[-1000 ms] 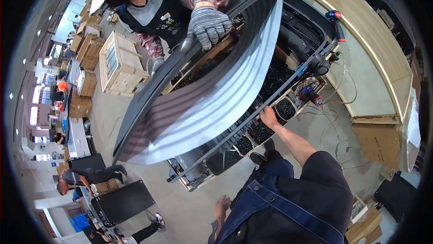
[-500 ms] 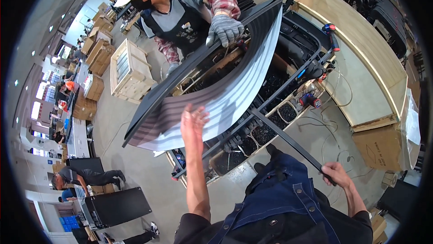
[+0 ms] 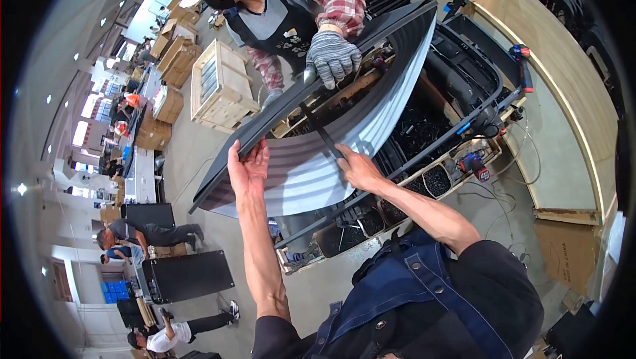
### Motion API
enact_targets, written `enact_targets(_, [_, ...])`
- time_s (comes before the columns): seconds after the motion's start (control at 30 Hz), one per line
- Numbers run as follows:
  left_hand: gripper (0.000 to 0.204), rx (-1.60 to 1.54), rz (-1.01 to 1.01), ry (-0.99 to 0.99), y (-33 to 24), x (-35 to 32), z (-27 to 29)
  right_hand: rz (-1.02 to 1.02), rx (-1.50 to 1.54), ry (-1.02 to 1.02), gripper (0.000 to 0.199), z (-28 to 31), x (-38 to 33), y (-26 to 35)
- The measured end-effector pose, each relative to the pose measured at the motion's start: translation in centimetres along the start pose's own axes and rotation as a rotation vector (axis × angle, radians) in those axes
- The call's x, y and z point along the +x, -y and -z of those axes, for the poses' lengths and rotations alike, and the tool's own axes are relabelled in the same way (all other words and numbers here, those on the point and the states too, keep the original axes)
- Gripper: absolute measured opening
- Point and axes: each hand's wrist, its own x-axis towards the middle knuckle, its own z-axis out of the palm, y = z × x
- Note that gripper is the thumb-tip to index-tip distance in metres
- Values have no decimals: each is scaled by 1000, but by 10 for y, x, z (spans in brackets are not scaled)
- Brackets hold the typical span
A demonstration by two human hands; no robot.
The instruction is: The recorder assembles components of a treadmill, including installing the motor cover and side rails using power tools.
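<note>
A long black board [image 3: 277, 115] stands tilted on its edge, with a wide, flexible striped belt [image 3: 298, 194] bowing out below it in a loop. My left hand [image 3: 249, 168] grips the board's near edge from below, palm turned up and fingers curled against it. In my right hand [image 3: 361, 168] is a thin black bar [image 3: 322, 133], gripped near its lower end. The bar reaches across the loop's opening, its far end up by the board. Opposite me, a person's gloved hand [image 3: 333, 59] holds the board's upper edge.
Under the belt stands a workbench with bins of black screws [image 3: 437, 180]. A cordless driver [image 3: 474, 165] lies at its right end, and another driver [image 3: 523, 67] hangs by a curved wooden-edged panel [image 3: 563, 100]. A wooden crate [image 3: 222, 87] stands far left.
My right hand has swung the bar from the lower right up into the belt's loop. My left hand has moved from in front of the belt onto the board's edge.
</note>
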Motion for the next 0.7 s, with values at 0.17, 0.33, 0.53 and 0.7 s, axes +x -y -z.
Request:
enact_targets(0.17, [25, -177, 72, -18, 14, -13, 7, 45, -27, -81, 50, -22, 23, -22])
enact_targets(0.33, [19, -198, 155, -52, 71, -41, 33, -55, 76, -38, 48, -34, 39, -57])
enact_targets(0.53, [20, -180, 160, -68, 110, -58, 46, -114, 414, 110, 43, -52, 56, -86])
enact_targets(0.7, [21, -172, 175, -57, 122, -68, 70, -221, 324, 179, 26, -53, 51, -83])
